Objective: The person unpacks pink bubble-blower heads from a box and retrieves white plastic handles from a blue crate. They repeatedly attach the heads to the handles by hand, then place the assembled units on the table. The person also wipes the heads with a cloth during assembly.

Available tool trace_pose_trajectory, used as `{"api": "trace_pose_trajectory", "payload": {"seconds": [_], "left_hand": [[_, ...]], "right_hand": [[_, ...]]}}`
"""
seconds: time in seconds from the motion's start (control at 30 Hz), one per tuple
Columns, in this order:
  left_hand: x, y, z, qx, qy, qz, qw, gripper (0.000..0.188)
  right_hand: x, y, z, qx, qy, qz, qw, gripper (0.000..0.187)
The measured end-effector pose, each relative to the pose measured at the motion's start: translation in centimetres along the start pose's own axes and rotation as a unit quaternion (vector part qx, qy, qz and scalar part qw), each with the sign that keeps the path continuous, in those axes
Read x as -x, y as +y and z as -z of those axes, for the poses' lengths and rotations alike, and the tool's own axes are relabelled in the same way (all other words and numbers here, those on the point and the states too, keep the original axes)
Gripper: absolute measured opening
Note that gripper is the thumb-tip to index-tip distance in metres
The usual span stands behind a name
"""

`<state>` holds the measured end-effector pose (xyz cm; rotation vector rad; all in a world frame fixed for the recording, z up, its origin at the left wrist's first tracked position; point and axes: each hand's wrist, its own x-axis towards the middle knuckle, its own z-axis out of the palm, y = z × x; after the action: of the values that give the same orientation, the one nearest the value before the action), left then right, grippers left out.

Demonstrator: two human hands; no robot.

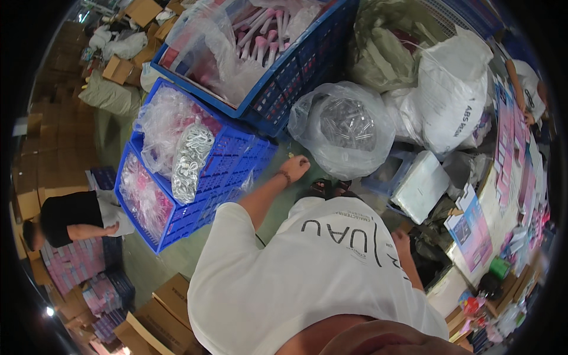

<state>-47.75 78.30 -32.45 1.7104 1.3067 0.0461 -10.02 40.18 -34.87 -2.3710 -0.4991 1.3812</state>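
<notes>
My left hand (294, 167) is stretched forward over the floor, a dark bracelet on its wrist. Its fingers are curled in, and whatever they may hold is hidden. Just ahead of it stands a clear plastic bag (302, 121), open at the top, with clear plastic tubes (349, 127) inside. To its left are stacked blue plastic crates (234, 160). My right hand (401, 239) hangs low beside my white shirt, near a dark bag (429, 254); its fingers are mostly out of sight.
A larger blue crate (290, 83) holds pink-and-white plastic parts. White sacks (452, 94) and a pale flat box (420, 186) stand to the right, beside a table with printed cards (470, 228). Cartons (160, 319) lie at lower left. A person in black (74, 219) is at far left.
</notes>
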Motion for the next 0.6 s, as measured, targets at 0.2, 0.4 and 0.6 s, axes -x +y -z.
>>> {"api": "trace_pose_trajectory", "payload": {"seconds": [0.2, 0.4, 0.6], "left_hand": [[-0.5, 9.2, 5.8, 0.151, 0.096, -0.081, 0.981, 0.026], [-7.8, 14.2, 19.8, 0.147, 0.261, -0.208, 0.931, 0.019], [-24.9, 9.3, 31.0, -0.029, 0.278, -0.231, 0.932, 0.032]], "right_hand": [[-14.5, -19.0, 7.3, 0.104, 0.081, 0.271, 0.954, 0.037], [-18.2, -47.6, 5.2, 0.062, 0.074, 0.472, 0.876, 0.035], [-19.0, -74.1, -3.9, 0.128, 0.085, 0.603, 0.783, 0.034]]}}
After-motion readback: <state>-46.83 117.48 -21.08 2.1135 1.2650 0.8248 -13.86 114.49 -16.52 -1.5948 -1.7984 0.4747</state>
